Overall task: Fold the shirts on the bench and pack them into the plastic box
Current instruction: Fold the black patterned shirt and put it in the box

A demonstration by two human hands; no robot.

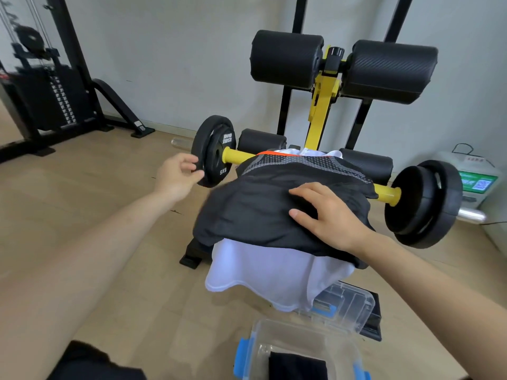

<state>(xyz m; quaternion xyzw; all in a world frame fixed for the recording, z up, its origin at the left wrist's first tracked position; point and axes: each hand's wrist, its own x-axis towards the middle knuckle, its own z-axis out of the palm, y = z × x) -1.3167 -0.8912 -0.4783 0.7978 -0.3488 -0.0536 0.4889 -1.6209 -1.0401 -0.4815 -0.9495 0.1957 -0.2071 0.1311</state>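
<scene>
- Head view, hands: the right hand (326,215) lies flat on a black shirt (263,212), fingers spread wide and pressing the cloth, gripping nothing.
- The left hand (178,176) is held out in the air to the left of the bench, fingers loosely open and curled a little, empty. Its fingertips (196,174) are just beside the left weight plate (215,150); I cannot tell whether they touch it.
- Shirts: the black shirt is draped across the bench and part of the yellow bar (385,193). It has a grey patterned band with an orange edge at its far end.
- A white shirt (263,272) lies under the black one. Its near edge hangs off the bench end, over the clear lid (348,308), and a bit of white shows at the far end too.
- Box: the plastic box (299,349) stands open on the wooden floor (82,215) at the bottom of the frame, with blue clips on its sides. A folded dark garment (297,364) already lies inside it.
- The lid lies on the floor just behind the box, near a black base plate of the bench.
- Surroundings: the bar carries another black plate (428,204) on the right. Black foam rollers (285,57) sit on a yellow post above the bench. A weight-stack machine (46,86) stands at far left against the wall.
</scene>
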